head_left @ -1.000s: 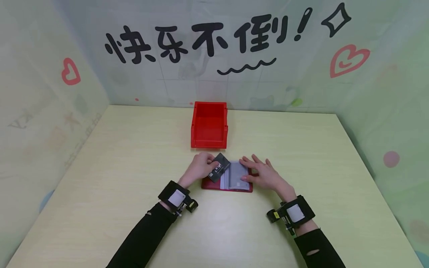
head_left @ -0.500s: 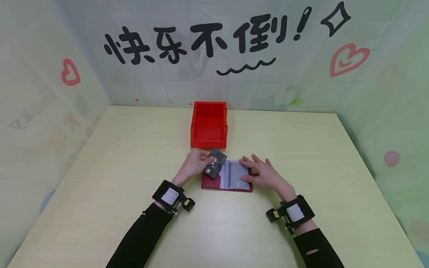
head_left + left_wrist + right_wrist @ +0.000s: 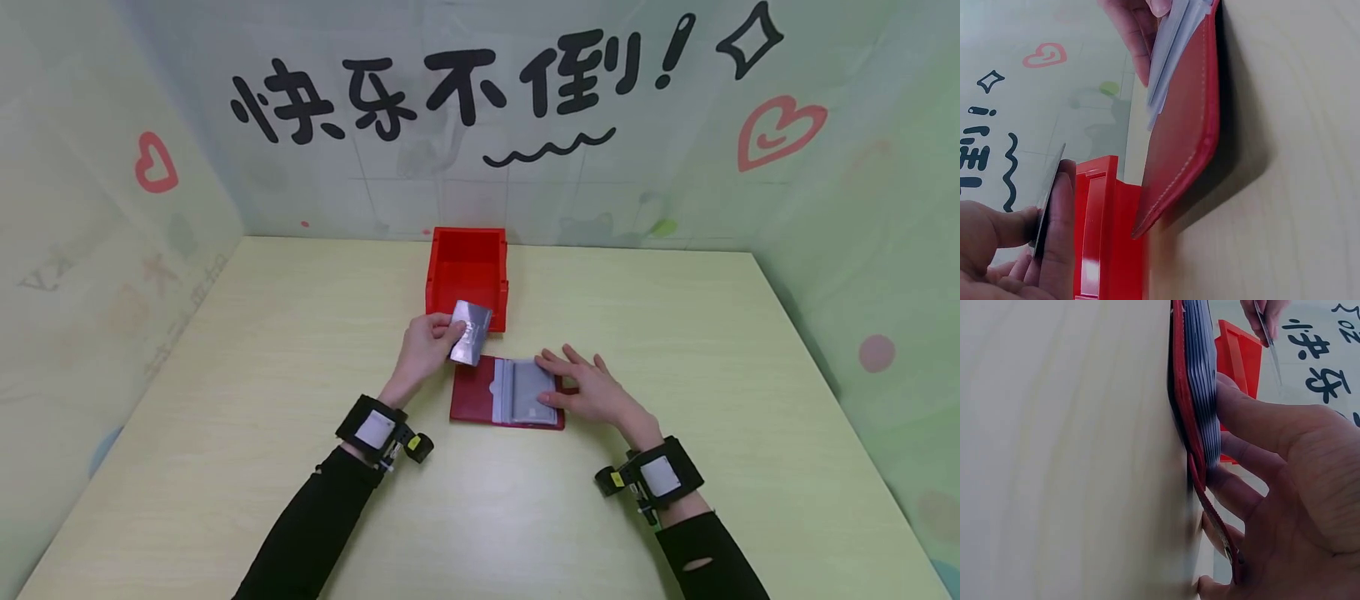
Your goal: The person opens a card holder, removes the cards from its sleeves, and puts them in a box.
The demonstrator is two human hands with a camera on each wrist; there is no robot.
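1. Card (image 3: 471, 333), glinting silver in the light, is being held raised off the table (image 3: 637, 317). From the head view it is overlapping the near edge of the red bin (image 3: 467, 279); whether it is really reaching over that edge, I cannot tell.
2. Left hand (image 3: 423, 350) is pinching the card snugly, thumb on one face and fingers behind the other. By the left wrist view, where the card is showing edge-on, this hold is leaving its far end free, probably so the card can be tilted or turned without the fingers getting in the way.
3. Red card holder (image 3: 472, 392) is lying spread on the table just in front of the bin, its cover at the left and its clear sleeves (image 3: 531, 392) facing up at the right. Lying flat like that, it is likely keeping the sleeves within reach of both hands.
4. Right hand (image 3: 592, 392) is staying loose, fingers spread, thumb resting on the sleeves and not closing round anything. This light touch is presumably steadying the holder and stopping the sleeves from lifting.
5. In the right wrist view, a red strap (image 3: 1213, 515) is sticking out from the holder toward the palm; whether the hand is pressing on it is unclear.
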